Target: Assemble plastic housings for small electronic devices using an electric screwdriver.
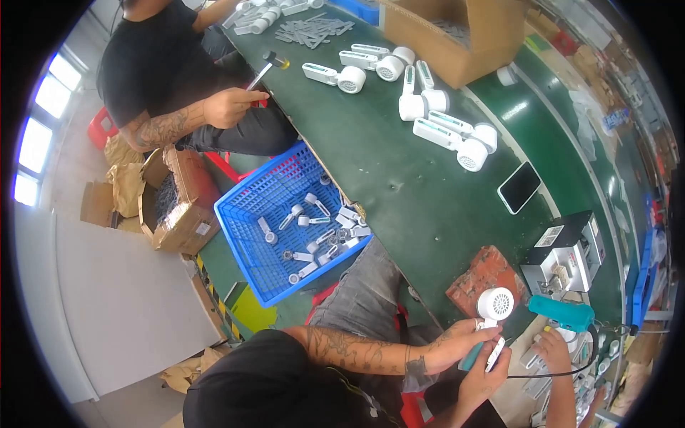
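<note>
Just beside the red block (pixel 485 277) on the green table (pixel 421 217), the left hand grips (pixel 457 346) a white device (pixel 495 304), grille facing up, perhaps for steadiness; the right hand (pixel 479 375) pinches a white strip (pixel 495 354) near its handle, seemingly for easy viewing; whether they join, one cannot tell.

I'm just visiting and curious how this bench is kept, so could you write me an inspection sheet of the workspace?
Surface: green tabletop, small marks and specks.
Job's things: white round-headed device in hand; similar devices lie farther up the tabletop.
Clutter: phone, reddish block, teal tool, cardboard box.
Hands: left hand grips the device; right hand holds a slim white piece just below; whether the two are joined is unclear.
Cables: black cable curves below the teal tool.
Surroundings: blue crate of white parts; co-worker holding a hammer; another person's hand near the teal tool.
</note>
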`<action>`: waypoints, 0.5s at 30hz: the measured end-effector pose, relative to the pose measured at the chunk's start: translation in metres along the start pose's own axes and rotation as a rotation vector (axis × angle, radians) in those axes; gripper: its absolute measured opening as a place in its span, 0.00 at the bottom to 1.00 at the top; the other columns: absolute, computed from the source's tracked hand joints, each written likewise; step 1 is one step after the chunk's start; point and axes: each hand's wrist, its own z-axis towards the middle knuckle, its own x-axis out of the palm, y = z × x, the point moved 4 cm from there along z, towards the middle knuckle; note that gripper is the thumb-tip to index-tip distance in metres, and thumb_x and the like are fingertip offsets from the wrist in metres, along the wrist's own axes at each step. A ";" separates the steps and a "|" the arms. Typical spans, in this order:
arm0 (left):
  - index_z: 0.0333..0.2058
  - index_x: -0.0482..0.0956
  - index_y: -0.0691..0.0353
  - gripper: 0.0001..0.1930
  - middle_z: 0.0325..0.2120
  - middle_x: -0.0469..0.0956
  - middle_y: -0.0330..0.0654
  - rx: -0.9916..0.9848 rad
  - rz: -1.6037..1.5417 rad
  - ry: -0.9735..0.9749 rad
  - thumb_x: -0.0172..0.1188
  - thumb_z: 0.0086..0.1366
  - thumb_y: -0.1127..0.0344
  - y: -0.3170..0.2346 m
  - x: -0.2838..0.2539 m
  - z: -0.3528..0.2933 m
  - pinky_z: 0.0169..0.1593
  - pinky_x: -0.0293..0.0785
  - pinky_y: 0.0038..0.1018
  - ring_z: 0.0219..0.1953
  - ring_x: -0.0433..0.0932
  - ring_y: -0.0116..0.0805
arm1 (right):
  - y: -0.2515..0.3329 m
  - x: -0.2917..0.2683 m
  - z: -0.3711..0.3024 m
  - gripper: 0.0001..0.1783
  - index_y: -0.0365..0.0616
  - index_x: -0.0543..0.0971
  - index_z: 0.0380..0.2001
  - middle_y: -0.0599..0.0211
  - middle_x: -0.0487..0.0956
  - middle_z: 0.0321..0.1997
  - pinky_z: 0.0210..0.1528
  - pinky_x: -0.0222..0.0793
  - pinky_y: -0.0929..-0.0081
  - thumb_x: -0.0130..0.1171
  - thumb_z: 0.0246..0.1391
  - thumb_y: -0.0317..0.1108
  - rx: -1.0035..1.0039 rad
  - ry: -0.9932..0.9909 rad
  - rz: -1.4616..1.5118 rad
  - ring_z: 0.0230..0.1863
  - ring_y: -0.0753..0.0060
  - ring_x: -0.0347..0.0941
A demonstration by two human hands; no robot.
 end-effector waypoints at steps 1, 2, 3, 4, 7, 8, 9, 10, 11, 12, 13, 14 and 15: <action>0.59 0.74 0.66 0.21 0.53 0.78 0.39 -0.004 0.000 -0.004 0.55 0.76 0.57 0.002 0.000 0.000 0.62 0.70 0.26 0.56 0.74 0.27 | -0.004 0.000 -0.003 0.15 0.33 0.75 0.48 0.54 0.78 0.39 0.45 0.71 0.64 0.59 0.63 0.33 0.019 0.005 0.044 0.40 0.61 0.75; 0.58 0.74 0.66 0.20 0.52 0.78 0.40 -0.016 -0.054 0.008 0.55 0.76 0.59 0.006 0.002 0.000 0.61 0.71 0.28 0.55 0.76 0.28 | -0.009 -0.002 -0.007 0.18 0.34 0.73 0.51 0.54 0.78 0.42 0.48 0.71 0.65 0.59 0.64 0.35 0.044 0.006 0.084 0.43 0.62 0.75; 0.58 0.74 0.66 0.19 0.52 0.79 0.40 -0.022 -0.113 0.030 0.55 0.76 0.60 0.003 0.004 0.001 0.60 0.72 0.29 0.54 0.77 0.29 | -0.007 -0.002 -0.009 0.20 0.34 0.72 0.54 0.54 0.78 0.46 0.51 0.71 0.66 0.59 0.65 0.37 0.057 0.003 0.117 0.46 0.63 0.75; 0.58 0.75 0.67 0.18 0.51 0.80 0.41 -0.038 -0.175 0.055 0.55 0.76 0.61 0.001 0.007 0.001 0.60 0.73 0.30 0.53 0.78 0.30 | -0.003 -0.002 -0.009 0.20 0.34 0.72 0.54 0.54 0.78 0.46 0.51 0.71 0.66 0.59 0.65 0.37 0.063 -0.010 0.101 0.46 0.63 0.75; 0.55 0.77 0.66 0.16 0.48 0.82 0.42 0.001 -0.136 0.031 0.55 0.75 0.64 -0.004 0.010 0.003 0.59 0.74 0.30 0.52 0.80 0.31 | -0.002 -0.012 -0.018 0.26 0.36 0.65 0.64 0.56 0.69 0.61 0.61 0.64 0.66 0.47 0.72 0.44 0.012 -0.125 0.342 0.60 0.64 0.68; 0.54 0.78 0.65 0.14 0.47 0.82 0.41 0.042 -0.158 -0.006 0.57 0.74 0.66 -0.011 0.008 0.004 0.58 0.74 0.30 0.51 0.80 0.31 | -0.006 -0.016 -0.015 0.28 0.36 0.65 0.64 0.55 0.68 0.62 0.63 0.63 0.66 0.45 0.72 0.47 0.119 -0.090 0.291 0.62 0.63 0.67; 0.53 0.79 0.63 0.13 0.47 0.82 0.40 0.004 -0.089 -0.056 0.57 0.73 0.67 -0.020 0.008 0.003 0.58 0.74 0.30 0.50 0.80 0.32 | 0.012 -0.012 -0.011 0.28 0.37 0.65 0.65 0.56 0.69 0.59 0.62 0.62 0.67 0.50 0.71 0.45 0.082 -0.112 0.096 0.60 0.64 0.67; 0.52 0.78 0.64 0.13 0.49 0.81 0.41 0.011 -0.152 -0.105 0.56 0.74 0.66 -0.019 0.010 0.000 0.60 0.72 0.32 0.51 0.79 0.32 | 0.004 -0.011 -0.007 0.28 0.37 0.68 0.64 0.57 0.70 0.54 0.59 0.64 0.67 0.57 0.66 0.40 -0.048 -0.148 0.149 0.57 0.64 0.68; 0.53 0.77 0.66 0.15 0.50 0.81 0.44 0.053 -0.170 -0.091 0.54 0.75 0.64 -0.028 0.009 -0.001 0.63 0.70 0.34 0.54 0.78 0.33 | 0.018 -0.010 0.003 0.28 0.37 0.70 0.61 0.55 0.71 0.53 0.55 0.67 0.64 0.63 0.61 0.36 -0.196 -0.201 -0.034 0.53 0.62 0.70; 0.56 0.73 0.68 0.17 0.52 0.80 0.47 -0.032 -0.219 -0.086 0.53 0.75 0.62 -0.032 0.010 -0.001 0.65 0.67 0.37 0.57 0.76 0.36 | 0.033 -0.011 0.006 0.29 0.37 0.73 0.59 0.53 0.71 0.51 0.52 0.71 0.62 0.68 0.56 0.33 -0.341 -0.240 -0.226 0.50 0.60 0.72; 0.58 0.71 0.69 0.21 0.55 0.78 0.50 -0.042 -0.213 -0.060 0.52 0.76 0.58 -0.035 0.012 0.000 0.66 0.65 0.39 0.59 0.75 0.39 | 0.037 -0.014 0.005 0.29 0.37 0.74 0.58 0.53 0.71 0.50 0.51 0.71 0.62 0.69 0.54 0.31 -0.296 -0.236 -0.253 0.49 0.57 0.72; 0.59 0.70 0.68 0.26 0.58 0.75 0.51 -0.061 -0.161 -0.041 0.50 0.76 0.50 -0.033 0.016 0.000 0.66 0.65 0.39 0.60 0.74 0.40 | 0.038 -0.018 0.004 0.29 0.37 0.76 0.58 0.52 0.71 0.49 0.50 0.72 0.62 0.70 0.52 0.30 -0.255 -0.227 -0.270 0.49 0.54 0.73; 0.60 0.69 0.67 0.28 0.58 0.75 0.51 -0.067 -0.164 -0.028 0.49 0.76 0.47 -0.027 0.016 0.002 0.66 0.66 0.39 0.60 0.73 0.40 | 0.038 -0.020 0.003 0.30 0.38 0.76 0.58 0.53 0.72 0.48 0.49 0.73 0.61 0.70 0.51 0.30 -0.289 -0.201 -0.305 0.48 0.54 0.74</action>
